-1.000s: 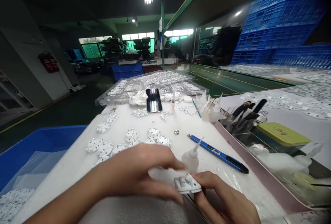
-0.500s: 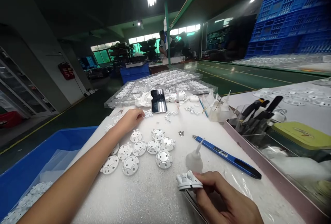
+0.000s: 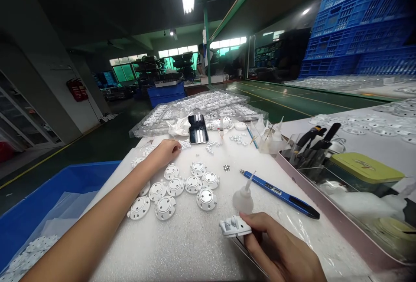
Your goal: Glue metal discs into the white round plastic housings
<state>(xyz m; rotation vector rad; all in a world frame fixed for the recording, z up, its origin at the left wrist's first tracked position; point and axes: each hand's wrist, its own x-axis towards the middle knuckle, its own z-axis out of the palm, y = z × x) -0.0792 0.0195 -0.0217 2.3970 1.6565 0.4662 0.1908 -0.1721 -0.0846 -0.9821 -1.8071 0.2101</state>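
White table (image 3: 156,247), inside a dim workshop. Your right hand (image 3: 284,247): thumb and fingers pinching one white disc-shaped part (image 3: 233,228), raised edge-on just before a translucent nozzle bottle (image 3: 243,200). Your left hand (image 3: 166,151): fingers curled beside small white pieces (image 3: 186,144), their grip hidden from you. Between your arms: white round parts (image 3: 165,208), grouped. Right of the bottle: one blue pen-shaped tool (image 3: 279,193). Farther back: one dark-screened phone (image 3: 198,129).

No words or numbers can be read. The marks on the blue tool (image 3: 294,204), just past the right grip (image 3: 281,245), are too small.
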